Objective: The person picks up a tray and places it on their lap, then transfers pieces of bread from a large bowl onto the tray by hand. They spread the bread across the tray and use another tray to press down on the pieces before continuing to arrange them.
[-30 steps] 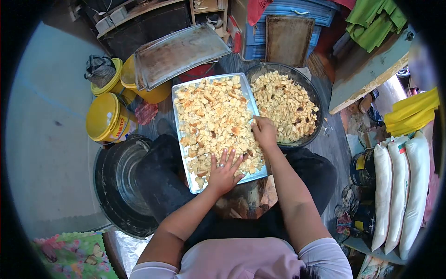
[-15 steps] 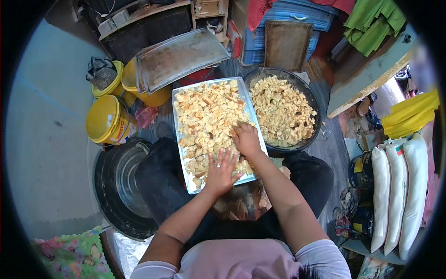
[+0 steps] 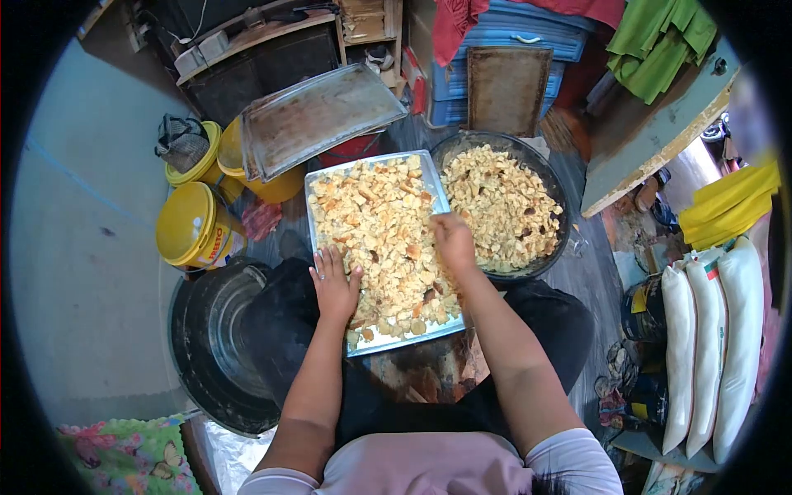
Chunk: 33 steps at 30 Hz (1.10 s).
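Observation:
A shallow metal tray (image 3: 388,350) rests across my lap, covered with torn, browned bread pieces (image 3: 379,235). At the tray's left rim lies my left hand (image 3: 334,287), fingers stretched out and thumb over the bread pieces. My right hand (image 3: 453,242) is closed with curled fingers at the right rim; its fingertips are partly hidden. Just beyond it stands a round dark basin (image 3: 563,223) heaped with more bread pieces (image 3: 499,206).
Baking trays (image 3: 322,111) lie stacked over yellow buckets (image 3: 186,223) at the left. A black tub (image 3: 186,346) sits by my left knee. White filled sacks (image 3: 709,346) stand at the right, below a wooden panel edge (image 3: 652,144). Blue drawers (image 3: 511,37) are behind the basin.
My left hand has moved left from the bread pieces to the tray's left rim. My right hand has shifted to the right rim and closed. The bread pieces lie differently near the tray's front.

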Each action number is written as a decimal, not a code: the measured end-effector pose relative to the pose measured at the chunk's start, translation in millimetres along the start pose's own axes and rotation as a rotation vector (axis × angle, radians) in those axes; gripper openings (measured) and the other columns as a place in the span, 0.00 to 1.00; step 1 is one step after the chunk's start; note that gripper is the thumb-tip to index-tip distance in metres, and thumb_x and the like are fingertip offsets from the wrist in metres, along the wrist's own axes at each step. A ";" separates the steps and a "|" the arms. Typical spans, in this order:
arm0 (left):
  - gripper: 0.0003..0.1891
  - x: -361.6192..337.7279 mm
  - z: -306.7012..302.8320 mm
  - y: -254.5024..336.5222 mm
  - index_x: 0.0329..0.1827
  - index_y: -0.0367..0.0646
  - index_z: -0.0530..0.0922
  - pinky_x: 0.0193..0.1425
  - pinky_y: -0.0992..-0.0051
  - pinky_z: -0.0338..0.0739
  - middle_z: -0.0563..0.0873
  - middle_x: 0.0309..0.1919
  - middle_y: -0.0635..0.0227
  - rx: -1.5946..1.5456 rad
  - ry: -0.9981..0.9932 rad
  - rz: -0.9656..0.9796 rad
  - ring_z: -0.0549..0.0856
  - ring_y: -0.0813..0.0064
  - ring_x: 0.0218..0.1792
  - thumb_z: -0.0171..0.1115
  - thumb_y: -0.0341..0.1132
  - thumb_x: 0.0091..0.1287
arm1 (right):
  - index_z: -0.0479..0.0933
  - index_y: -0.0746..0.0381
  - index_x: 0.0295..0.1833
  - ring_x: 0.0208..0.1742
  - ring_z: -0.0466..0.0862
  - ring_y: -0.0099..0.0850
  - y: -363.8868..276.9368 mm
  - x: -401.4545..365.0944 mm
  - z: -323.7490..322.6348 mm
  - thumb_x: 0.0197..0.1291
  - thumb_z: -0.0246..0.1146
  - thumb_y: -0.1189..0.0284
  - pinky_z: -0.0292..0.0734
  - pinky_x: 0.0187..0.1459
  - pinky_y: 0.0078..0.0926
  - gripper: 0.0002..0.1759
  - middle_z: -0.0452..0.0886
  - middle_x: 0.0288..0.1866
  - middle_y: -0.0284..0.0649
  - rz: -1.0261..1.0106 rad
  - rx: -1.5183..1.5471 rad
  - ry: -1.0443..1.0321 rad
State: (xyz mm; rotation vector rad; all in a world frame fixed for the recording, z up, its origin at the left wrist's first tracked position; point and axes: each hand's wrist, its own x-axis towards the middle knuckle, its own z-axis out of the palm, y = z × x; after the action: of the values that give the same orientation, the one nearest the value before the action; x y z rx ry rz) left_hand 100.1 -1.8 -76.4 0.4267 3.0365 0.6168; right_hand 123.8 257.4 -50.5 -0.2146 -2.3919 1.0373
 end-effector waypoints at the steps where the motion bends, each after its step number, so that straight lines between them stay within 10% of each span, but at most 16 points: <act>1: 0.37 -1.2 0.7 2.1 0.74 0.35 0.55 0.76 0.49 0.41 0.55 0.73 0.45 0.000 0.096 0.019 0.49 0.49 0.76 0.48 0.54 0.70 | 0.81 0.63 0.38 0.41 0.82 0.45 -0.9 6.1 -3.5 0.56 0.61 0.79 0.77 0.46 0.35 0.06 0.82 0.39 0.46 0.035 0.048 0.105; 11: 0.39 0.4 4.1 6.0 0.74 0.34 0.53 0.76 0.48 0.39 0.57 0.74 0.49 0.016 0.101 0.037 0.48 0.49 0.76 0.52 0.52 0.69 | 0.80 0.59 0.52 0.59 0.77 0.45 37.5 -4.0 7.1 0.60 0.58 0.73 0.71 0.61 0.37 0.15 0.77 0.58 0.50 0.100 0.008 -0.024; 18: 0.39 -2.1 3.0 9.1 0.74 0.34 0.53 0.76 0.48 0.38 0.53 0.73 0.44 -0.103 0.163 0.077 0.48 0.47 0.75 0.54 0.50 0.68 | 0.59 0.55 0.72 0.78 0.49 0.47 7.6 -14.3 16.5 0.66 0.51 0.52 0.38 0.73 0.56 0.33 0.53 0.77 0.50 0.119 -0.584 -0.295; 22: 0.36 -7.6 -14.2 12.1 0.73 0.34 0.54 0.76 0.51 0.38 0.51 0.74 0.43 -0.366 0.162 0.057 0.44 0.45 0.76 0.51 0.49 0.70 | 0.71 0.63 0.59 0.67 0.67 0.48 -44.7 -22.0 13.3 0.63 0.57 0.63 0.56 0.67 0.52 0.22 0.70 0.62 0.56 -0.075 -0.360 0.048; 23: 0.31 -3.6 -8.1 7.5 0.70 0.33 0.61 0.74 0.58 0.54 0.61 0.70 0.45 -0.351 0.315 0.088 0.63 0.51 0.69 0.54 0.44 0.71 | 0.74 0.63 0.52 0.61 0.71 0.48 -69.1 -22.7 5.9 0.59 0.58 0.68 0.62 0.62 0.49 0.17 0.74 0.53 0.54 -0.057 -0.339 -0.178; 26: 0.24 -7.6 -46.7 23.9 0.64 0.32 0.69 0.56 0.71 0.74 0.72 0.57 0.53 -0.821 0.215 -0.089 0.77 0.69 0.49 0.58 0.38 0.70 | 0.76 0.62 0.39 0.42 0.78 0.49 -86.8 -45.3 22.5 0.50 0.61 0.76 0.75 0.44 0.42 0.09 0.75 0.31 0.48 -0.155 -0.147 -0.403; 27: 0.18 -4.0 -34.4 17.5 0.60 0.33 0.73 0.36 0.83 0.74 0.74 0.45 0.64 -0.777 0.359 -0.012 0.72 0.82 0.34 0.59 0.33 0.69 | 0.76 0.58 0.47 0.54 0.76 0.51 -99.9 -44.7 24.0 0.50 0.61 0.76 0.71 0.56 0.45 0.15 0.77 0.44 0.52 0.004 -0.096 -0.526; 30: 0.16 3.0 -39.9 19.9 0.58 0.35 0.75 0.34 0.83 0.72 0.76 0.45 0.65 -1.407 -0.011 -0.370 0.74 0.82 0.36 0.58 0.31 0.70 | 0.74 0.55 0.57 0.69 0.65 0.51 -122.6 -49.9 39.5 0.55 0.61 0.71 0.55 0.69 0.54 0.22 0.70 0.63 0.55 -0.349 -0.435 -0.277; 31: 0.19 8.2 -33.1 16.8 0.61 0.38 0.73 0.49 0.72 0.74 0.76 0.48 0.62 -1.603 -0.034 -0.331 0.76 0.76 0.44 0.51 0.40 0.75 | 0.74 0.55 0.57 0.69 0.65 0.51 -131.9 -46.5 41.9 0.55 0.61 0.71 0.55 0.69 0.54 0.22 0.70 0.63 0.55 -0.348 -0.437 -0.261; 33: 0.22 17.7 -35.0 23.4 0.62 0.38 0.71 0.52 0.69 0.73 0.76 0.50 0.63 -1.857 -0.124 -0.362 0.77 0.74 0.46 0.48 0.46 0.75 | 0.65 0.54 0.68 0.78 0.49 0.49 -143.9 -43.0 43.4 0.63 0.56 0.60 0.34 0.72 0.62 0.29 0.56 0.75 0.53 -0.314 -0.036 -0.331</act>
State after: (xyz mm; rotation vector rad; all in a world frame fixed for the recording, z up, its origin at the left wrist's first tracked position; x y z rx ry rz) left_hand 86.9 10.3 -34.4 -0.1844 1.2065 2.4640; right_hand 146.4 115.3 10.8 0.3370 -2.6242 0.9393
